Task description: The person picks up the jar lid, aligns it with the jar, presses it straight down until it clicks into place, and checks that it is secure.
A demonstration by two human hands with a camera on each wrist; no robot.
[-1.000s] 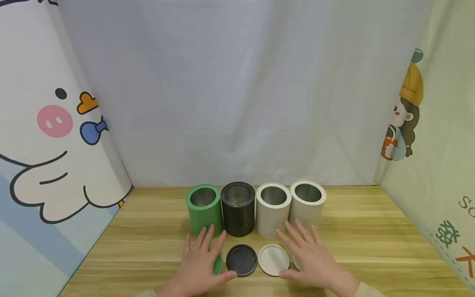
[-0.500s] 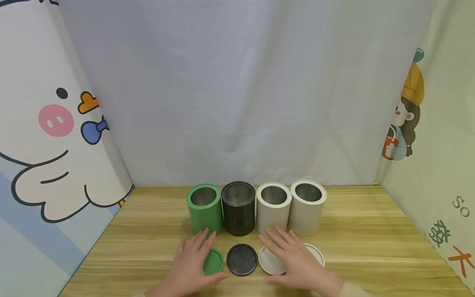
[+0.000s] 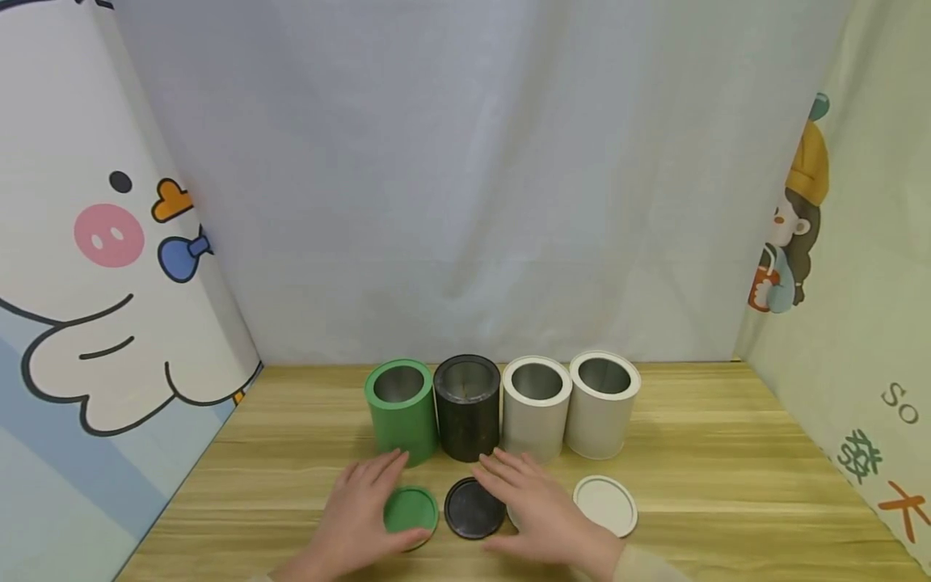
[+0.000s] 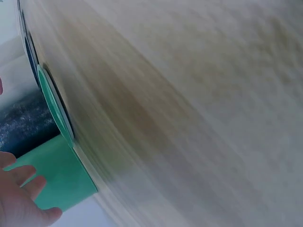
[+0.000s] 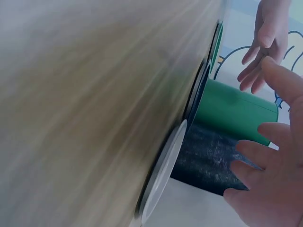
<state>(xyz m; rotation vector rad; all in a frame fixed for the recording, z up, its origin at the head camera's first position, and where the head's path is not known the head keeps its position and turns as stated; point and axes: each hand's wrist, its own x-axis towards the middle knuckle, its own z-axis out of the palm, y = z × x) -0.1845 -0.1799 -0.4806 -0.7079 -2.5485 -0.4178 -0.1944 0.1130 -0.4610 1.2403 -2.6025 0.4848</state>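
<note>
My left hand hovers palm down with fingers spread, partly over the left side of the green lid and in front of the green canister. To its right lies the black lid. My right hand, fingers extended, is held above the third lid, which is white and mostly hidden under it in the head view; this white lid shows in the right wrist view. The other white lid lies uncovered at the right. Neither hand holds anything.
Behind the lids stand a black canister and two white ones, the nearer-centre white canister and the rightmost white canister. All the canisters are uncovered and upright on the wooden table. A grey curtain hangs behind.
My right hand has moved left, from the rightmost white lid to the other white lid and the black lid's edge. My left hand has shifted slightly left, uncovering more of the green lid.
</note>
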